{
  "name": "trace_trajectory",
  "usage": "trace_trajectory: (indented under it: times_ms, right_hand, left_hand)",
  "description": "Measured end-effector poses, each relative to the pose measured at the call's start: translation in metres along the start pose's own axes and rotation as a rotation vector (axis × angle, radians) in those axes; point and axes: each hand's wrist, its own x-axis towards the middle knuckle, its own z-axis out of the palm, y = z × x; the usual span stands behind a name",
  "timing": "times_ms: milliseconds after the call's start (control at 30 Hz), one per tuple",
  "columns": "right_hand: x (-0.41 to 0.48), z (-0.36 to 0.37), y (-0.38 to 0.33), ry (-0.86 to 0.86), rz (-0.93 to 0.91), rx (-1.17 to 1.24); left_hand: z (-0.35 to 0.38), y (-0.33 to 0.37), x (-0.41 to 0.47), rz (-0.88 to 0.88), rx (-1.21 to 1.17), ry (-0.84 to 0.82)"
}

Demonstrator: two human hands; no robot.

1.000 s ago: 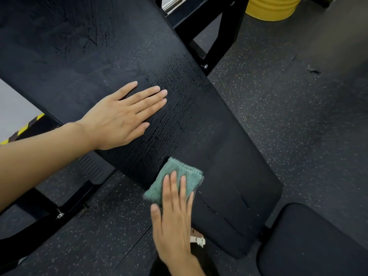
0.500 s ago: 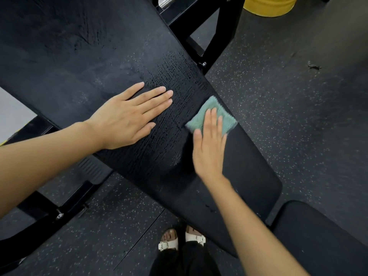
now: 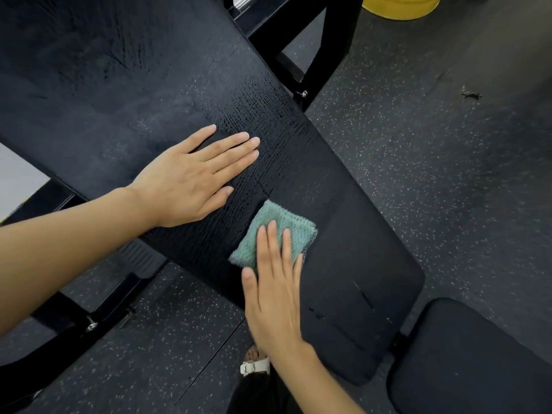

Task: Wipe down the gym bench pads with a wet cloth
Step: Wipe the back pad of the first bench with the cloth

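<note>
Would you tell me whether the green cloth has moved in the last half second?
Yes. The right hand has drawn the green cloth from the far edge of the back pad toward its near edge.

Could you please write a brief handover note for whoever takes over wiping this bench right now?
Left hand: flat, fingers straight, resting on the long black padded backrest.
Right hand: fingers straight, pressing the green textured cloth flat onto the same pad, near the edge closest to the person.
Done: wet streaks shine across the pad's middle, beyond the cloth.
Left: the pad's lower end shows only a few marks, and the separate black seat pad at lower right looks dry; both probably need wiping.
</note>
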Motion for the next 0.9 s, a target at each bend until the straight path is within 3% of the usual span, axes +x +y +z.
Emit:
trace_trajectory:
  times_ms: [133,367,533,767,900]
  right_hand:
    - [0.016,0.004,-0.005,0.049,0.023,-0.021]
    - [0.125,-0.029,-0.024,0.211,0.056,0.022]
    - [0.123,-0.036,0.0,0.221,0.025,-0.066]
    - [0.089,-0.044,0.058,0.27,0.216,-0.059]
    - [0.099,-0.037,0.039,0.385,0.422,0.086]
  left_hand:
    - [-0.001,0.001,0.0,-0.003,0.002,-0.013]
    - [-0.002,0.001,0.001,-0.01,0.003,-0.027]
    - [-0.002,0.001,0.0,-0.008,0.01,-0.033]
    - [-0.001,0.001,0.0,-0.006,0.005,-0.03]
    - [-0.001,0.001,-0.001,-0.005,0.016,-0.036]
